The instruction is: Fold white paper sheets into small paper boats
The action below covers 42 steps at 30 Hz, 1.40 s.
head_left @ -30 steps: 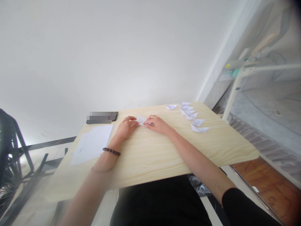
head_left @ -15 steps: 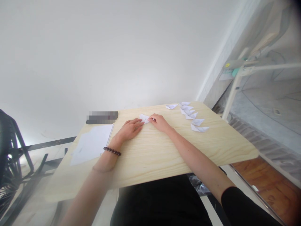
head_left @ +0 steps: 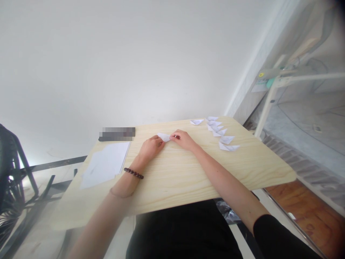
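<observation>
A small piece of folded white paper (head_left: 164,136) is between my hands, near the middle of the wooden table (head_left: 172,180). My left hand (head_left: 152,146) has its fingers curled and pinches the paper's near left edge. With thumb and forefinger, my right hand (head_left: 182,139) grips the right end of the same paper. The fingers partly cover the paper, so its full shape does not show. Several folded paper boats (head_left: 228,147) stand in a staggered row to the right of my right hand, and one more boat (head_left: 196,122) sits apart toward the back edge.
Loose white paper sheets (head_left: 106,163) lie at the table's left side. Behind them is a dark, pixelated flat object (head_left: 116,134). A white wall (head_left: 151,64) rises behind the table, and a white metal frame (head_left: 265,108) stands beyond its right edge.
The folded paper has shifted slightly right and turned. My left hand lay flatter half a second ago, and now its fingers are curled on the paper. My right hand has kept its pinch.
</observation>
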Motion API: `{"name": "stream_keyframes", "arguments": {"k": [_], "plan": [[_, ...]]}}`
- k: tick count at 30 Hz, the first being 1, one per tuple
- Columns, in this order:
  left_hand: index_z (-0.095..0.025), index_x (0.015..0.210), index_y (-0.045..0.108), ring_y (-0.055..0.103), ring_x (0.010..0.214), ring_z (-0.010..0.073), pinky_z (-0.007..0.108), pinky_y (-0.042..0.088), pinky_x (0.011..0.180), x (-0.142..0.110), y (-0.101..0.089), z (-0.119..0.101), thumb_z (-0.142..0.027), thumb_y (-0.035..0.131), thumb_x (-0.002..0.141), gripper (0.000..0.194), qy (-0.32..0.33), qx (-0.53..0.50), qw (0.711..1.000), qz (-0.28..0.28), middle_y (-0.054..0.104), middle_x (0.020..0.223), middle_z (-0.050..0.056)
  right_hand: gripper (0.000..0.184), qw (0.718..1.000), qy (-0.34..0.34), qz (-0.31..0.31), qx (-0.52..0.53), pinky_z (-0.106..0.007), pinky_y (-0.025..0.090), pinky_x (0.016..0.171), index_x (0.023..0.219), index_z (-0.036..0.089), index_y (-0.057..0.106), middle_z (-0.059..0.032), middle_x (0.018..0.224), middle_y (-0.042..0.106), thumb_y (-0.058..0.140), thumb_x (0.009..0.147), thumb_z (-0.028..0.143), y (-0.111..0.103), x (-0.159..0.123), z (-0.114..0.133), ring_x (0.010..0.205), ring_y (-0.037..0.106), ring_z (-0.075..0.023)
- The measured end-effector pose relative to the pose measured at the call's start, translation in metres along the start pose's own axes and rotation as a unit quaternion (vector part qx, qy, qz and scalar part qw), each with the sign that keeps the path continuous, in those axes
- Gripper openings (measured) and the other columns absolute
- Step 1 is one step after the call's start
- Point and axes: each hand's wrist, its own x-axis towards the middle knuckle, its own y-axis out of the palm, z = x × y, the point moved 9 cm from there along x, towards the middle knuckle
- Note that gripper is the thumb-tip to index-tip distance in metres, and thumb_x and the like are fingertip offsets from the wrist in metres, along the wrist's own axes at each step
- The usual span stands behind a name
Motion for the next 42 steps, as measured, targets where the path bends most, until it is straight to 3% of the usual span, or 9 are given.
{"name": "stream_keyframes", "arguments": {"k": [8, 13, 18, 21, 25, 35, 39, 42], "plan": [[-0.018, 0.078, 0.058, 0.053, 0.066, 0.0128, 0.022, 0.038, 0.060, -0.001, -0.002, -0.002, -0.030, 0.040, 0.083, 0.023, 0.022, -0.020, 0.999, 0.021, 0.058, 0.077, 0.004, 0.018, 0.998, 0.029, -0.042, -0.041, -0.024, 0.038, 0.070, 0.077, 0.016, 0.063, -0.0020, 0.077, 0.051, 0.052, 0.077, 0.030, -0.003, 0.003, -0.006, 0.067, 0.047, -0.0089], [-0.018, 0.083, 0.059, 0.056, 0.070, 0.0142, 0.023, 0.040, 0.063, -0.002, -0.001, -0.001, -0.030, 0.036, 0.084, 0.026, 0.013, -0.002, 1.000, 0.018, 0.060, 0.082, 0.006, 0.019, 0.999, 0.011, 0.021, 0.027, -0.022, 0.040, 0.067, 0.084, 0.018, 0.064, -0.0022, 0.089, 0.049, 0.053, 0.076, 0.031, -0.001, 0.000, -0.007, 0.066, 0.049, -0.0067], [-0.019, 0.093, 0.059, 0.058, 0.077, 0.0167, 0.026, 0.043, 0.068, -0.002, 0.004, 0.003, -0.029, 0.035, 0.085, 0.027, -0.014, 0.028, 0.999, 0.031, 0.063, 0.087, 0.006, 0.018, 0.998, -0.004, 0.062, 0.027, -0.022, 0.039, 0.069, 0.081, 0.020, 0.066, -0.0013, 0.086, 0.052, 0.057, 0.073, 0.032, 0.000, -0.002, -0.003, 0.071, 0.051, -0.0087], [-0.019, 0.093, 0.059, 0.057, 0.090, 0.0187, 0.030, 0.043, 0.079, -0.002, 0.002, 0.001, -0.028, 0.035, 0.085, 0.027, -0.006, 0.060, 0.998, 0.021, 0.064, 0.091, 0.006, 0.017, 0.999, 0.024, 0.024, -0.019, -0.023, 0.038, 0.071, 0.081, 0.021, 0.067, -0.0017, 0.083, 0.054, 0.057, 0.073, 0.032, -0.001, 0.001, -0.008, 0.073, 0.051, -0.0101], [-0.017, 0.091, 0.060, 0.047, 0.108, 0.0196, 0.034, 0.035, 0.094, -0.002, -0.002, -0.011, -0.025, 0.034, 0.085, 0.028, 0.052, 0.063, 0.997, 0.017, 0.062, 0.097, 0.007, 0.021, 0.994, 0.070, -0.021, -0.085, -0.025, 0.038, 0.075, 0.082, 0.022, 0.067, -0.0038, 0.084, 0.054, 0.056, 0.073, 0.038, -0.001, 0.004, -0.019, 0.080, 0.051, -0.0132], [-0.014, 0.083, 0.057, 0.056, 0.087, 0.0182, 0.034, 0.040, 0.088, -0.003, 0.002, -0.024, -0.020, 0.033, 0.084, 0.025, 0.067, 0.039, 0.996, 0.053, 0.061, 0.085, 0.009, 0.023, 0.984, 0.103, -0.037, -0.137, -0.027, 0.037, 0.077, 0.078, 0.017, 0.063, -0.0066, 0.083, 0.053, 0.049, 0.079, 0.036, -0.002, 0.003, -0.022, 0.081, 0.049, -0.0148], [-0.014, 0.102, 0.054, 0.056, 0.087, 0.0201, 0.033, 0.045, 0.079, -0.004, 0.001, -0.021, -0.019, 0.036, 0.082, 0.028, 0.043, 0.039, 0.997, 0.060, 0.062, 0.090, 0.010, 0.027, 0.984, 0.114, -0.040, -0.130, -0.026, 0.038, 0.075, 0.076, 0.017, 0.062, -0.0059, 0.081, 0.052, 0.051, 0.076, 0.042, -0.001, 0.003, -0.025, 0.077, 0.050, -0.0143], [-0.018, 0.114, 0.050, 0.054, 0.096, 0.0186, 0.032, 0.042, 0.086, -0.005, 0.001, -0.021, -0.017, 0.035, 0.082, 0.036, 0.053, 0.021, 0.997, 0.056, 0.061, 0.102, 0.008, 0.028, 0.983, 0.116, -0.053, -0.131, -0.026, 0.038, 0.075, 0.076, 0.017, 0.061, -0.0057, 0.082, 0.051, 0.052, 0.075, 0.043, -0.003, 0.001, -0.025, 0.078, 0.051, -0.0141]]}}
